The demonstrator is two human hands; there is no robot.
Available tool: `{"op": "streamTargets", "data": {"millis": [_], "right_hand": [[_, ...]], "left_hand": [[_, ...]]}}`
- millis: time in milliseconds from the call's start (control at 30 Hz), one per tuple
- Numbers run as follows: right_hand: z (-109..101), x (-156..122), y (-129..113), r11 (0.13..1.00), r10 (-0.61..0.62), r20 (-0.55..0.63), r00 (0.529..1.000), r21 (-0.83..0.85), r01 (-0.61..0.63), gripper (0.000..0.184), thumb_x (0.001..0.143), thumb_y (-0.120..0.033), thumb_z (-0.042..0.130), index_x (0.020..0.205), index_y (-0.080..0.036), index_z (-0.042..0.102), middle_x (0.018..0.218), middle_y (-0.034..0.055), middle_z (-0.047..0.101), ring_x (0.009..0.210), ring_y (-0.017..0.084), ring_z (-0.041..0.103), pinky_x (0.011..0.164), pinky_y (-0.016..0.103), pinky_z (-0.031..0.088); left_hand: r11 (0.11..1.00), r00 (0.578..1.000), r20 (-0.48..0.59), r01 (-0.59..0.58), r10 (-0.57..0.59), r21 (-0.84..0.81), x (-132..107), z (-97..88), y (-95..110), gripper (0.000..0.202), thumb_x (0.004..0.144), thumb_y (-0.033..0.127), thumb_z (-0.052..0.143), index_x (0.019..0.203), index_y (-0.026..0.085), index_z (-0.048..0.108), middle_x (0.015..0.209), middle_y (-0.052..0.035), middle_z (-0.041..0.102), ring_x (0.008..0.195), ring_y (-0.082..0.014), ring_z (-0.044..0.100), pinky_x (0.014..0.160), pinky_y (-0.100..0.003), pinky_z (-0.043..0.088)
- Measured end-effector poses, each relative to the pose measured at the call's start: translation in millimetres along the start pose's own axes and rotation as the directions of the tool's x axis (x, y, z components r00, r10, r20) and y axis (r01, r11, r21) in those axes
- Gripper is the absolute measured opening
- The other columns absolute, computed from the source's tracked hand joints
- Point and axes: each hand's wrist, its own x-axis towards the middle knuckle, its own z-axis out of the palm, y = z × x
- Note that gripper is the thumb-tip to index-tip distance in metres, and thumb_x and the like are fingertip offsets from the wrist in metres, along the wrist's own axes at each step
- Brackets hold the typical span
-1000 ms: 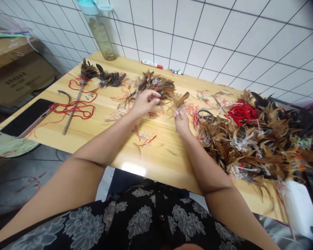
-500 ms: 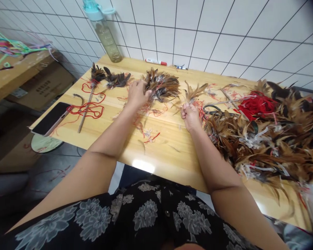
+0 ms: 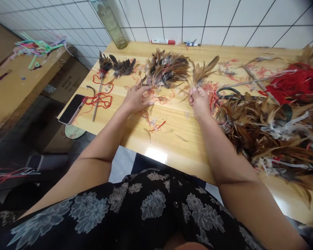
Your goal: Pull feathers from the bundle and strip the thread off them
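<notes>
My right hand point(image 3: 199, 102) is closed around the base of a small bunch of brown feathers point(image 3: 202, 71), whose tips fan out away from me. My left hand point(image 3: 137, 99) rests low over the table with fingers apart, among red thread scraps point(image 3: 159, 95). Just beyond it lies a pile of brown and dark feathers point(image 3: 168, 67). Farther left, a thin stick point(image 3: 97, 102) has dark feathers point(image 3: 104, 62) at its far end and red cord point(image 3: 100, 101) looped across it. Another clump of dark feathers point(image 3: 123, 66) lies beside that end.
A large feather heap point(image 3: 266, 128) covers the right side, with a red thread bundle point(image 3: 294, 83) and black-handled scissors point(image 3: 229, 92) at its back. A phone point(image 3: 71, 109) lies at the left edge. A bottle point(image 3: 111, 26) and a red marker point(image 3: 163, 42) stand along the wall side.
My left hand has come back from the feather pile towards me, fingers opening. My right hand keeps its closed hold on the feather bunch. The whole view has shifted.
</notes>
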Motion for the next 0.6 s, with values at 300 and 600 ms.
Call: {"op": "streamTargets", "data": {"millis": [300, 600], "right_hand": [[7, -5, -1, 0.988, -0.123, -0.021, 0.992, -0.101, 0.120, 0.060, 0.104, -0.078, 0.076, 0.085, -0.026, 0.051, 0.079, -0.0016, 0.051, 0.082, 0.016, 0.064, 0.069, 0.028, 0.053], [9, -7, -6, 0.984, -0.144, -0.025, 0.989, -0.109, 0.140, 0.064, 0.104, -0.080, 0.072, 0.081, -0.026, 0.049, 0.085, 0.0002, 0.062, 0.094, 0.018, 0.073, 0.079, 0.032, 0.060]], "left_hand": [[0.995, 0.993, 0.061, 0.099, -0.100, 0.015, -29, -29.9, -23, 0.008, 0.080, 0.023, 0.072, 0.086, 0.028, 0.075, 0.093, -0.0091, 0.079, 0.101, -0.0373, 0.078, 0.099, -0.049, 0.060], [0.975, 0.968, -0.157, 0.209, -0.196, 0.074, -23, -63.6, -68, 0.027, 0.093, 0.033, 0.081, 0.117, 0.021, 0.083, 0.132, -0.0154, 0.073, 0.138, -0.0395, 0.067, 0.129, -0.060, 0.053]]}}
